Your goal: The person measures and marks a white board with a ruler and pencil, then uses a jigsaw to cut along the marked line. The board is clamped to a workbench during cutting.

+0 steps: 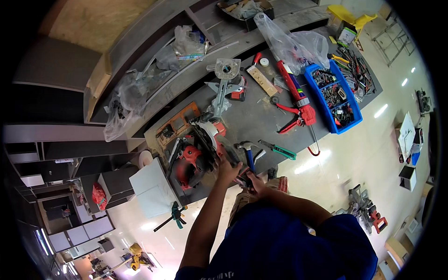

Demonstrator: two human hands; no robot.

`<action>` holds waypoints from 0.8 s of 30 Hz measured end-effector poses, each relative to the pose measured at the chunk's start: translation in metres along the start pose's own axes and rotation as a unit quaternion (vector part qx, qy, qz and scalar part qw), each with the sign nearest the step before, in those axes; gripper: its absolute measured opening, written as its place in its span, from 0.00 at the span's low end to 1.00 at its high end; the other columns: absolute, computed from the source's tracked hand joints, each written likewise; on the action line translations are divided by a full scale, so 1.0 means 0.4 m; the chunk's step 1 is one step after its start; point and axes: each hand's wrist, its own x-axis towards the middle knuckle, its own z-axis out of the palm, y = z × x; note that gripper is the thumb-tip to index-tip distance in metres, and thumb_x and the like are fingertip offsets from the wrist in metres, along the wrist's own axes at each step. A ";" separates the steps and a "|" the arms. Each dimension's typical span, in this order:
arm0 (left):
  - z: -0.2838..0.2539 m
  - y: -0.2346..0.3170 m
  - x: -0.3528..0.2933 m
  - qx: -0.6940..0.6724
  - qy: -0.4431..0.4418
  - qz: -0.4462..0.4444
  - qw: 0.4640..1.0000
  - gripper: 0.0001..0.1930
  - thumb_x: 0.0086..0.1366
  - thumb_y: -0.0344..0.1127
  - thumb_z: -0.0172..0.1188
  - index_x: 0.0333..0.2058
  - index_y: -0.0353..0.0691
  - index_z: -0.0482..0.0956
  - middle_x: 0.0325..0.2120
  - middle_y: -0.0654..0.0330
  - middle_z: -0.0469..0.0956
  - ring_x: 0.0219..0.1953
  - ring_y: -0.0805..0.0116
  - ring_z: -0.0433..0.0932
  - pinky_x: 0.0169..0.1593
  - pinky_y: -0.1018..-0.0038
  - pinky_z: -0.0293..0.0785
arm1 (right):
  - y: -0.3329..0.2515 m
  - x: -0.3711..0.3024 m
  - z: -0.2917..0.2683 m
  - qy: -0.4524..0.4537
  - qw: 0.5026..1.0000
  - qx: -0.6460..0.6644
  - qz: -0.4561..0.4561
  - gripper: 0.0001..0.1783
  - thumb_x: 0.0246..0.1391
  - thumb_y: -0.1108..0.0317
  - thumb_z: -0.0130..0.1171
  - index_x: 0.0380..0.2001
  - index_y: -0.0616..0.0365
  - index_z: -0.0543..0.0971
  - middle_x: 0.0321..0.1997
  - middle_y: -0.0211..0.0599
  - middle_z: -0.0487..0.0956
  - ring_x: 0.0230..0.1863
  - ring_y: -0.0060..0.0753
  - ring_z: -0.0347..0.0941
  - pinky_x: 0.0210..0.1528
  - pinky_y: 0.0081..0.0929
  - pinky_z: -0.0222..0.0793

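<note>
A long red-and-black power tool lies at the near edge of the workbench, its far end partly hidden among other tools. My left hand is closed around its near part. At its near black end, my right hand is closed, gripping it close to my body. The fingers' undersides are hidden. Just left of my left hand sits another red-and-black power tool with rounded housings. A hammer with a blue handle rests to the right, close above my right hand. Beside it lies a green utility knife.
Farther right on the workbench are a red caulking gun and a blue divided bin of small parts. A cordless drill and clear plastic bags lie toward the back. A green clamp holds the left edge.
</note>
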 end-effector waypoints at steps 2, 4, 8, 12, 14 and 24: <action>0.074 -0.033 0.029 0.011 0.016 0.005 1.000 0.56 0.57 0.53 0.69 0.66 0.19 0.45 0.65 0.24 0.52 0.66 0.29 0.59 0.66 0.57 0.62 | 0.004 -0.003 0.007 -0.033 0.999 0.015 -0.002 0.21 0.60 0.41 0.61 0.33 0.48 0.76 0.17 0.24 0.70 0.11 0.18 0.57 0.18 0.27 0.63; 0.110 -0.051 0.044 -0.104 -0.018 0.007 0.994 0.55 0.57 0.50 0.71 0.66 0.19 0.44 0.65 0.20 0.46 0.66 0.25 0.55 0.65 0.55 0.61 | 0.011 0.008 0.010 -0.046 0.999 0.010 -0.012 0.22 0.60 0.41 0.60 0.34 0.50 0.77 0.17 0.26 0.71 0.11 0.19 0.57 0.18 0.28 0.63; 0.124 -0.005 0.057 -0.166 -0.074 -0.071 0.981 0.54 0.58 0.45 0.70 0.67 0.19 0.42 0.62 0.16 0.47 0.62 0.26 0.62 0.63 0.56 0.65 | 0.015 0.032 -0.029 -0.014 0.999 -0.036 -0.017 0.24 0.57 0.37 0.60 0.34 0.48 0.76 0.16 0.25 0.67 0.15 0.22 0.59 0.27 0.32 0.68; 0.125 0.007 0.050 -0.160 -0.076 -0.071 0.982 0.52 0.59 0.44 0.70 0.66 0.18 0.44 0.62 0.17 0.48 0.59 0.29 0.68 0.59 0.58 0.70 | 0.014 0.011 -0.024 0.016 0.999 -0.016 -0.034 0.23 0.57 0.39 0.62 0.33 0.48 0.75 0.17 0.25 0.66 0.16 0.22 0.61 0.28 0.31 0.70; 0.144 -0.019 0.050 -0.143 -0.073 -0.063 0.985 0.50 0.59 0.43 0.70 0.65 0.18 0.47 0.62 0.19 0.50 0.59 0.32 0.68 0.58 0.57 0.71 | 0.023 -0.018 -0.043 0.029 0.998 -0.043 -0.020 0.24 0.56 0.39 0.63 0.36 0.50 0.76 0.21 0.26 0.70 0.20 0.22 0.65 0.28 0.30 0.71; 0.200 -0.151 0.007 -0.045 0.112 -0.046 0.992 0.32 0.56 0.45 0.67 0.54 0.38 0.64 0.57 0.31 0.65 0.48 0.36 0.78 0.47 0.46 0.79 | 0.047 -0.066 -0.219 -0.103 0.975 -0.080 -0.182 0.34 0.60 0.43 0.60 0.57 0.62 0.74 0.44 0.40 0.81 0.41 0.32 0.79 0.40 0.27 0.76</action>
